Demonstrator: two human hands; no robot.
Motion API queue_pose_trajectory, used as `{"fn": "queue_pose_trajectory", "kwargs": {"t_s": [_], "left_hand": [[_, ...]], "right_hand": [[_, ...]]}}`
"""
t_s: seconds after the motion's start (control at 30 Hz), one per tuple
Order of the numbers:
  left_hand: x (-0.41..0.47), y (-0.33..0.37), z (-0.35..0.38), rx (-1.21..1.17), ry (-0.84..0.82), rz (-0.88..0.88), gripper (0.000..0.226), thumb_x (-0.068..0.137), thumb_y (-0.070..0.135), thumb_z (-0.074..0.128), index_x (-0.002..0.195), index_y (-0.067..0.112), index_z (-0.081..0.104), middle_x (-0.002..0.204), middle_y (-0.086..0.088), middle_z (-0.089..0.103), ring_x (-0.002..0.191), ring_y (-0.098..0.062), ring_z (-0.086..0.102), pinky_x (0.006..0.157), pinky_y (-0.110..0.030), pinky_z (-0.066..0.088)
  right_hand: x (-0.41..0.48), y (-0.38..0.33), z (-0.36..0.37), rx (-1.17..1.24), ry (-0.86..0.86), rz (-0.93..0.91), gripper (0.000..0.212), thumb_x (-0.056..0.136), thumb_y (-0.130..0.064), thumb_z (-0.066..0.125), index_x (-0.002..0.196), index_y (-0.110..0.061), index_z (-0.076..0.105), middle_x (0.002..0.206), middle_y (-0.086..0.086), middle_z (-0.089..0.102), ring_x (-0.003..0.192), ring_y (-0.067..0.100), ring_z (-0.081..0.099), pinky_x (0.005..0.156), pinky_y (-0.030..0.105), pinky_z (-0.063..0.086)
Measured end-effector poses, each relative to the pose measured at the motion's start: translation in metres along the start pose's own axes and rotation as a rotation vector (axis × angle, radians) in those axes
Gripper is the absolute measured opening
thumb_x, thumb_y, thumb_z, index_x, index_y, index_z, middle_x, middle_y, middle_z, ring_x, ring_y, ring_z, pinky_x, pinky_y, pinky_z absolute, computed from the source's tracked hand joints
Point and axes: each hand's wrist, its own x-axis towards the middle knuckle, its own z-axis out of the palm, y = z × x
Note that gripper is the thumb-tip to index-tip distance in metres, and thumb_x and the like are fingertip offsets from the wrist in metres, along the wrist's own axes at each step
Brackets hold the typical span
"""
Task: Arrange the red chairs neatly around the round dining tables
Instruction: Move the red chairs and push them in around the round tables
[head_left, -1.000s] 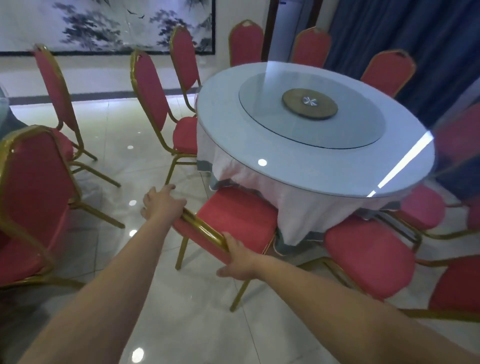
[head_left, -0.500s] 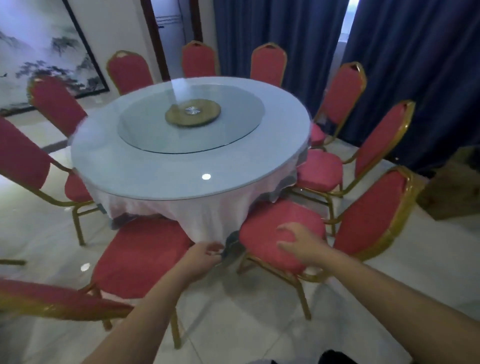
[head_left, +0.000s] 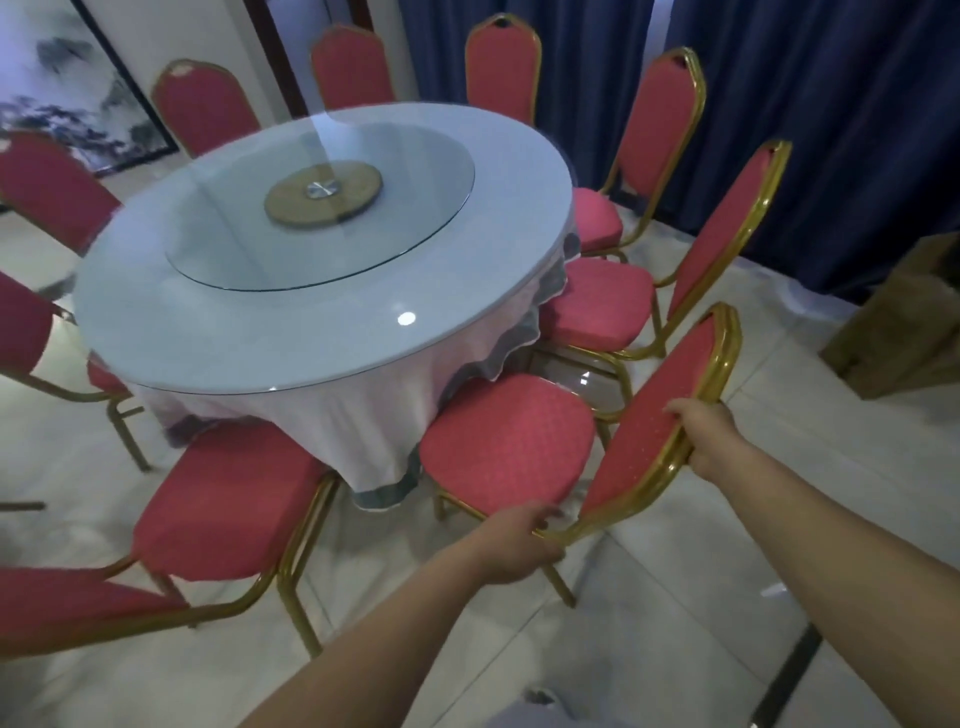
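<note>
In the lower centre-right of the frame, the red chair (head_left: 506, 441) being handled stood with the front of its seat close against the hanging tablecloth (head_left: 363, 431) of the round dining table (head_left: 249, 343). Its gold-framed backrest leaned away toward the right.

The left hand (head_left: 511, 545) was curled round the gold frame at the near rear corner of the seat, where the backrest rises. The right hand (head_left: 706, 439) gripped the outer rail of the backrest about halfway up, with its fingers wrapped over onto the red fabric. Holding one point low and one high probably gave control of both sliding and turning. That way the chair could be swung to face the table's centre without tipping.

The chair looked slightly skewed to the table edge, so squaring it seemed to be the step in hand.

The neighbouring chair (head_left: 597, 306) to the right already had its seat pushed in beneath the rim, and the chair at lower left (head_left: 228, 499) sat near the cloth as well. Further chairs ringed the far side along the top of the frame, backs upright and fairly evenly spaced.

A glass turntable (head_left: 395, 171) lay centred on the tabletop. Dark blue curtains (head_left: 841, 130) filled the upper right.
</note>
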Motion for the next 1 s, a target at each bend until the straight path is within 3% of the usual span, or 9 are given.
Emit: {"fn": "queue_pose_trajectory", "kwargs": {"t_s": [0.1,0.23,0.37,0.47,0.53,0.63,0.77,0.87,1.0], "left_hand": [[0.000,-0.004,0.003,-0.012,0.039,-0.028,0.062,0.087,0.029,0.068,0.144,0.022,0.045,0.140,0.000,0.052,0.121,-0.015,0.053,0.100,-0.027,0.045],[0.002,-0.014,0.001,-0.085,0.125,-0.034,0.073,0.082,0.024,0.075,0.146,0.023,0.040,0.123,0.016,0.043,0.100,0.003,0.048,0.069,0.002,0.038],[-0.002,-0.018,-0.005,-0.049,0.176,-0.072,0.082,0.075,0.029,0.080,0.145,0.022,0.037,0.134,0.007,0.047,0.120,-0.011,0.050,0.098,-0.025,0.044],[-0.001,-0.029,-0.019,-0.046,0.376,-0.152,0.042,0.084,0.020,0.066,0.122,0.015,0.049,0.105,-0.003,0.062,0.096,-0.023,0.061,0.082,-0.036,0.050],[-0.003,-0.039,-0.035,-0.029,0.468,-0.181,0.029,0.088,0.013,0.057,0.117,0.015,0.052,0.101,-0.006,0.065,0.095,-0.026,0.062,0.083,-0.039,0.050],[-0.006,-0.051,-0.055,-0.005,0.447,-0.215,0.029,0.092,0.012,0.050,0.120,0.022,0.052,0.105,-0.004,0.065,0.098,-0.024,0.062,0.085,-0.037,0.049],[-0.004,-0.061,-0.059,-0.023,0.410,-0.214,0.040,0.097,0.017,0.048,0.135,0.029,0.045,0.115,-0.001,0.062,0.104,-0.022,0.060,0.080,-0.027,0.041],[-0.005,-0.067,-0.059,-0.066,0.397,-0.172,0.040,0.093,0.017,0.050,0.131,0.031,0.047,0.106,0.005,0.060,0.096,-0.017,0.059,0.074,-0.025,0.041],[-0.003,-0.076,-0.073,-0.041,0.332,-0.119,0.031,0.088,0.026,0.058,0.119,0.026,0.052,0.099,0.006,0.061,0.095,-0.018,0.060,0.075,-0.028,0.044]], "right_hand": [[0.002,0.015,0.016,0.130,0.093,-0.026,0.049,0.078,0.005,0.053,0.125,-0.011,0.059,0.110,0.013,0.068,0.091,0.029,0.066,0.071,0.034,0.055],[-0.033,0.042,0.052,0.200,0.112,-0.018,0.065,0.074,-0.001,0.058,0.136,-0.020,0.051,0.117,0.007,0.065,0.104,0.029,0.064,0.095,0.045,0.053],[-0.089,0.082,0.111,0.123,-0.021,-0.004,0.084,0.086,-0.009,0.061,0.154,-0.029,0.017,0.129,0.007,0.054,0.106,0.025,0.056,0.093,0.036,0.047],[-0.105,0.094,0.153,0.042,-0.170,-0.030,0.096,0.088,-0.013,0.060,0.156,-0.017,-0.007,0.143,0.020,0.044,0.117,0.034,0.054,0.101,0.044,0.046],[-0.103,0.089,0.173,-0.026,-0.220,-0.033,0.101,0.089,-0.018,0.061,0.154,-0.010,-0.016,0.153,0.022,0.032,0.132,0.037,0.043,0.112,0.047,0.035],[-0.098,0.077,0.188,-0.129,-0.236,-0.027,0.103,0.090,-0.028,0.061,0.154,-0.011,-0.018,0.161,0.015,0.019,0.142,0.036,0.028,0.115,0.045,0.020],[-0.089,0.073,0.193,-0.072,-0.268,-0.053,0.103,0.090,-0.022,0.059,0.152,-0.012,-0.023,0.161,0.014,0.015,0.136,0.031,0.037,0.110,0.040,0.035],[-0.088,0.075,0.194,-0.075,-0.252,-0.066,0.105,0.089,-0.021,0.060,0.152,-0.012,-0.024,0.161,0.014,0.017,0.139,0.031,0.035,0.114,0.045,0.035],[-0.087,0.072,0.188,-0.134,-0.257,-0.053,0.097,0.092,-0.032,0.063,0.156,-0.011,-0.005,0.144,0.017,0.046,0.126,0.034,0.051,0.104,0.044,0.045]]}}
